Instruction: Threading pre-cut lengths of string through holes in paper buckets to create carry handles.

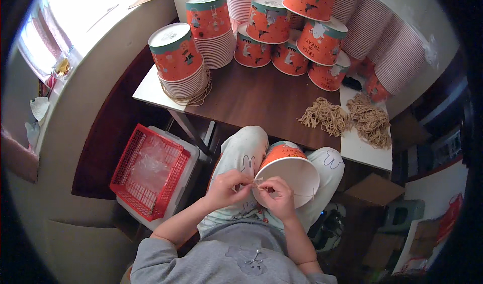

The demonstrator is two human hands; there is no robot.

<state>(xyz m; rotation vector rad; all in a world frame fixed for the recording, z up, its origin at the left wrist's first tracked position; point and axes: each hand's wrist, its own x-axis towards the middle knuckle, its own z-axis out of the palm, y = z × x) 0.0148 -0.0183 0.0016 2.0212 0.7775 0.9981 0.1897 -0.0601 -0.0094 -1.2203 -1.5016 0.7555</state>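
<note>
One red basket (151,170), two twine bundles (324,115), one bucket (288,170) on lap, two hands (226,188).

Dark wooden table (251,100) with stacked orange paper buckets (282,27) and two heaps of tan string (347,118).

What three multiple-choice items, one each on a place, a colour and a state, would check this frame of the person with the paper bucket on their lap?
1. Where is the red plastic basket?
A. On the brown table
B. On a pale bin left of the person's knees
C. On the stacked buckets

2. What colour is the outside of the paper bucket on the lap?
A. Orange
B. Blue
C. Black

3. What are the left hand and right hand doing?
A. Resting flat on the table
B. Lifting the basket
C. Pinching a thin cord at the bucket's rim

Answers: 1 B, it sits beside the table leg, below the table top; 2 A, orange wall over the white inside; 3 C, both sets of fingertips meet at the rim.
</note>
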